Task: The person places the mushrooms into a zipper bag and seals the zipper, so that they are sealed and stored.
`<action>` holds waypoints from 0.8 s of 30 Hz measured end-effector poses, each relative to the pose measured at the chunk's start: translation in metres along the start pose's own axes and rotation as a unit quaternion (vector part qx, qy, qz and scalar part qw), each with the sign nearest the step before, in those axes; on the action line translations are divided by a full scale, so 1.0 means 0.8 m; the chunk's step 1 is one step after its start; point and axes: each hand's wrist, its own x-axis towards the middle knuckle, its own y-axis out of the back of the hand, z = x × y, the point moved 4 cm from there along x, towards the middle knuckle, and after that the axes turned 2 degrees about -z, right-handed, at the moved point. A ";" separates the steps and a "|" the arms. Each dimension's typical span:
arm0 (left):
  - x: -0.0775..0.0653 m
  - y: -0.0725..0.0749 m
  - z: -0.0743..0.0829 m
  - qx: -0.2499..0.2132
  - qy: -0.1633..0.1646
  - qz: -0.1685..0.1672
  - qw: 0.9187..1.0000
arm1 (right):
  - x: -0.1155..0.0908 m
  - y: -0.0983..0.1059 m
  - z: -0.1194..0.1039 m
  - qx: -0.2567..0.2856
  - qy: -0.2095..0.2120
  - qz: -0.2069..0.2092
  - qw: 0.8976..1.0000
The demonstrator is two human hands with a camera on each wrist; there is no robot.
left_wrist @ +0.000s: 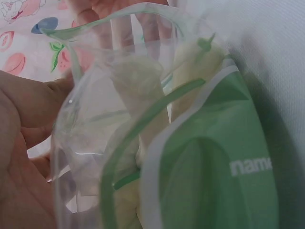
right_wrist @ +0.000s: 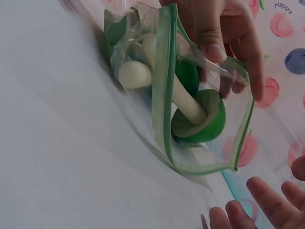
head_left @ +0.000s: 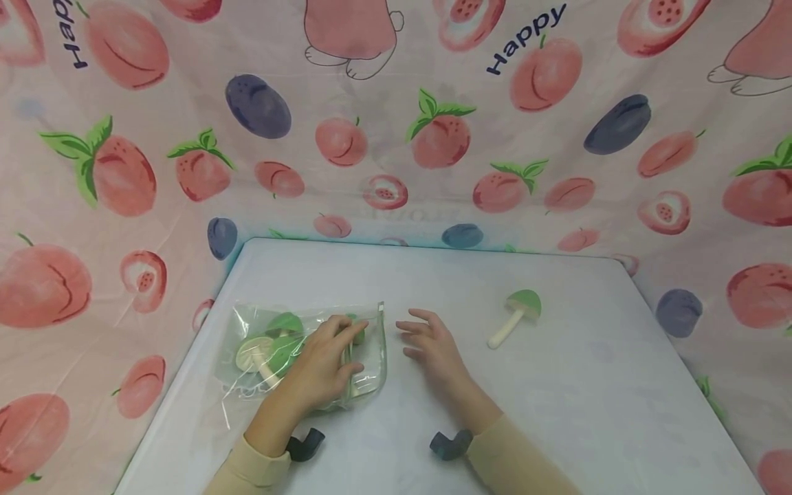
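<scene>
On the bag (head_left: 370, 366) — left hand (head_left: 322, 368), spread

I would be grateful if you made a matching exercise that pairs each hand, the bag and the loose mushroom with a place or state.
Things:
1. Left hand
2. Right hand
3. Bag
4. Loose mushroom

Places or states:
A. Lying on the table, to the right of both hands
B. See-through, with a green-edged mouth
C. Touching the bag
D. Between the bag and the loose mushroom, holding nothing

Pairs: 1-C, 2-D, 3-B, 4-A
</scene>
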 end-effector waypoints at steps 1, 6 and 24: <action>0.000 0.000 0.000 0.000 -0.001 0.001 1.000 | 0.000 0.004 0.000 0.000 -0.002 0.004 1.000; 0.000 0.000 -0.002 -0.002 -0.001 0.007 1.000 | -0.001 0.025 -0.001 0.022 -0.010 0.012 1.000; 0.000 -0.002 -0.006 -0.027 0.020 -0.009 0.999 | -0.021 0.102 -0.018 -0.008 -0.001 0.053 0.999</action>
